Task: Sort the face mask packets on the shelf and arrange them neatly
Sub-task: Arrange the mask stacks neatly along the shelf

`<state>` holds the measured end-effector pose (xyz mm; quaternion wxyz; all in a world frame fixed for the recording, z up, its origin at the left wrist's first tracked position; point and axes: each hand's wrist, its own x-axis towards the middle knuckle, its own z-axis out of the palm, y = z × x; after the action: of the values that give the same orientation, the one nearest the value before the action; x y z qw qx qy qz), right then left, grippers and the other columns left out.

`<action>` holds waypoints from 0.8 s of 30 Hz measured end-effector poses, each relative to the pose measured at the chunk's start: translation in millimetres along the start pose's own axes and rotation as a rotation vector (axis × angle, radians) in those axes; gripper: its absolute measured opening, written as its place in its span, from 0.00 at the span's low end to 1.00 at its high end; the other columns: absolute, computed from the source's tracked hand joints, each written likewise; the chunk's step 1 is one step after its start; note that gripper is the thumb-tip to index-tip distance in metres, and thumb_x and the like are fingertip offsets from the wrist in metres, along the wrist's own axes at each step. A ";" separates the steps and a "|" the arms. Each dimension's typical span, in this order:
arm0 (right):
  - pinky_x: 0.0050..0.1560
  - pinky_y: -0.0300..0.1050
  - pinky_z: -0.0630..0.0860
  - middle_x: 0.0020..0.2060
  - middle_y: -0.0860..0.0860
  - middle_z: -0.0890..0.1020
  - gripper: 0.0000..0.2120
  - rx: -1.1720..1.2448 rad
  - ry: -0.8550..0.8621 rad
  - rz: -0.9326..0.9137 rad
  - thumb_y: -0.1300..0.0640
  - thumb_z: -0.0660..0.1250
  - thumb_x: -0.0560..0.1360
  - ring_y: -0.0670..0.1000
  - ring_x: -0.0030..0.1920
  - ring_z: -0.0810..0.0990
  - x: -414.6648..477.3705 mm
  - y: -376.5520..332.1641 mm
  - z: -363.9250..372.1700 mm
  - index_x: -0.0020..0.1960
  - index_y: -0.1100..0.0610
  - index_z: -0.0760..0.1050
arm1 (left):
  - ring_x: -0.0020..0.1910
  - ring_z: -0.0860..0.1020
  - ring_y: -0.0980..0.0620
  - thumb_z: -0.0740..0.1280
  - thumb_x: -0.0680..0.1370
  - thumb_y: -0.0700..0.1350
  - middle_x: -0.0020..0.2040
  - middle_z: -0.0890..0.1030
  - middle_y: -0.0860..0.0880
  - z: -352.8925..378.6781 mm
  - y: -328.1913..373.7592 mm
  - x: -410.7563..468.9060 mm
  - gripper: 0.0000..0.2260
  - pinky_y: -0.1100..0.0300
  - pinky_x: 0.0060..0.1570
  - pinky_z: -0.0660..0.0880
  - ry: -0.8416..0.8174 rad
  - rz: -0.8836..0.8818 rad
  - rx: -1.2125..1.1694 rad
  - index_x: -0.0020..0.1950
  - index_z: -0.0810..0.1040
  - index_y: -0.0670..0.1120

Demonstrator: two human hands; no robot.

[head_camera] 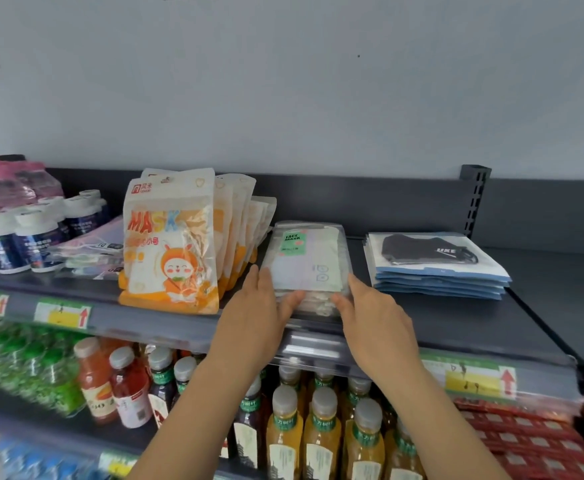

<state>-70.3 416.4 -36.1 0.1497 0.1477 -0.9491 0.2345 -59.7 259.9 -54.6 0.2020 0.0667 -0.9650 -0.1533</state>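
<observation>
The lower layers of the flat stack of clear plastic face mask packets with a green "FACE MASK" label [306,261] are hard to make out, because its 6 o'clock edge sits behind both thumbs and blurs. The standing row of orange-and-white printed mask pouches [171,244] shows only slivers behind its front pouch. Far off at 9 o'clock, some flat clear packets [89,252] are too blurred to read.

The left hand [261,299] and right hand [375,306] are apart. Their fingers are straight and pressed against the stack's 9 and 3 o'clock sides, with the thumbs on its front edge.

The stack lies by the front lip of the dark grey metal shelf [543,289], with the pouch row just beside it at 9 o'clock. At 3 o'clock a narrow bare strip separates it from the flat pile of blue-edged packets holding black cloth masks [436,268]. Wider bare shelf lies beyond that pile.
</observation>
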 end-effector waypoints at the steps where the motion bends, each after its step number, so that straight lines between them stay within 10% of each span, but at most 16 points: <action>1: 0.51 0.47 0.71 0.67 0.51 0.71 0.21 0.008 -0.013 0.007 0.45 0.51 0.81 0.52 0.62 0.72 -1.3 0.9 1.3 0.71 0.52 0.61 | 0.72 0.63 0.45 0.45 0.74 0.65 0.77 0.55 0.42 -0.7 1.0 -2.3 0.36 0.56 0.66 0.64 0.030 0.019 0.003 0.75 0.55 0.44; 5: 0.72 0.45 0.55 0.76 0.43 0.43 0.28 0.106 0.087 -0.070 0.45 0.58 0.78 0.48 0.75 0.45 -7.4 -1.9 5.3 0.75 0.49 0.55 | 0.70 0.66 0.43 0.54 0.76 0.62 0.73 0.65 0.40 -1.8 -5.6 -13.1 0.30 0.54 0.68 0.63 0.205 0.117 -0.032 0.69 0.69 0.44; 15: 0.63 0.49 0.68 0.75 0.47 0.55 0.27 0.025 -0.008 0.036 0.43 0.60 0.77 0.52 0.70 0.63 -3.6 -27.6 9.7 0.73 0.48 0.60 | 0.43 0.81 0.41 0.71 0.68 0.34 0.52 0.80 0.41 -10.1 -32.2 -6.2 0.10 0.51 0.34 0.80 0.207 0.297 -0.032 0.48 0.81 0.42; 20: 0.73 0.54 0.52 0.75 0.51 0.54 0.32 0.003 0.206 0.083 0.44 0.65 0.73 0.55 0.75 0.49 -8.0 -58.3 4.1 0.74 0.50 0.60 | 0.45 0.82 0.49 0.66 0.72 0.50 0.53 0.81 0.48 -33.4 -51.2 -19.5 0.14 0.61 0.37 0.79 0.296 0.418 -0.089 0.55 0.79 0.46; 24: 0.68 0.38 0.52 0.72 0.46 0.62 0.26 0.185 0.384 -0.095 0.51 0.67 0.73 0.45 0.72 0.56 -17.1 -136.0 16.3 0.69 0.51 0.68 | 0.50 0.78 0.54 0.62 0.77 0.51 0.54 0.81 0.50 -78.2 -100.3 -27.7 0.14 0.64 0.48 0.74 0.443 0.509 -0.220 0.57 0.79 0.47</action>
<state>-10.5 296.9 -1.3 0.3243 0.1578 -0.8696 0.3373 4.3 149.4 -29.1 0.4439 -0.1667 -0.8612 -0.1828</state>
